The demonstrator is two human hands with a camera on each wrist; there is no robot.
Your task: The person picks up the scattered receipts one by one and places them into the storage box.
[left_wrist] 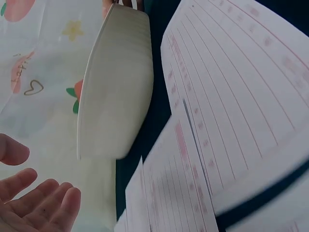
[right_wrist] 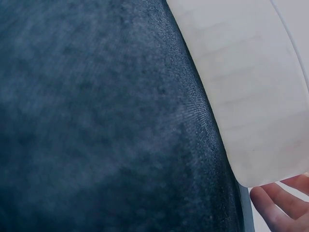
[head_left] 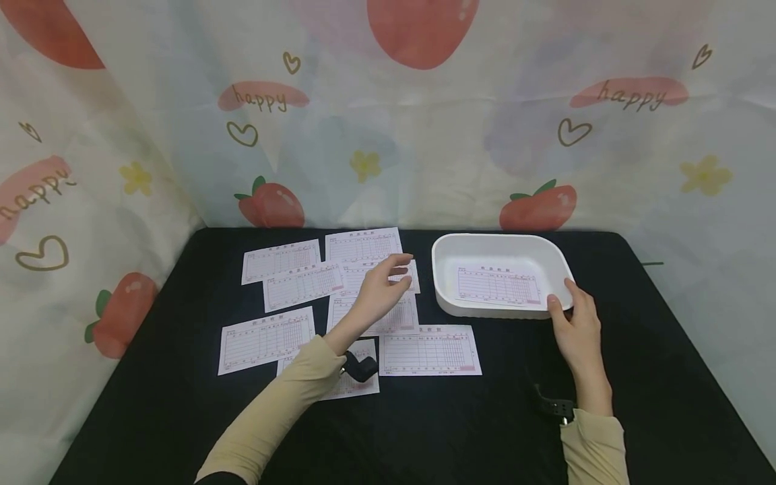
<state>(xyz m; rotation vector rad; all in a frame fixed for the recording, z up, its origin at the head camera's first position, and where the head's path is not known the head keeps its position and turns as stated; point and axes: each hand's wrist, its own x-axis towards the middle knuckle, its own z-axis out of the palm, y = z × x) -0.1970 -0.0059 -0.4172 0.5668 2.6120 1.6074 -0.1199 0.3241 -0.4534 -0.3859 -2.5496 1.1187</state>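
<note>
My left hand (head_left: 380,291) hovers over the printed paper slips, its fingers loosely bent and nothing between them. Beneath it, a slip (head_left: 403,320) overlaps others in the middle column. In the left wrist view the same hand (left_wrist: 41,205) has thumb and fingers apart, beside the white plastic tub (left_wrist: 118,87). My right hand (head_left: 578,330) holds the tub (head_left: 479,311) by its front right corner, thumb at the rim and fingers along the outer side. One slip (head_left: 497,286) lies flat inside the tub. The right wrist view shows fingers (right_wrist: 273,210) against the tub's end.
Several more slips lie left of the tub, including a front left slip (head_left: 261,340), a back slip (head_left: 364,244) and a slip (head_left: 430,350) in front of the tub. Black cloth (head_left: 461,431) covers the table. A patterned curtain (head_left: 424,155) stands behind it.
</note>
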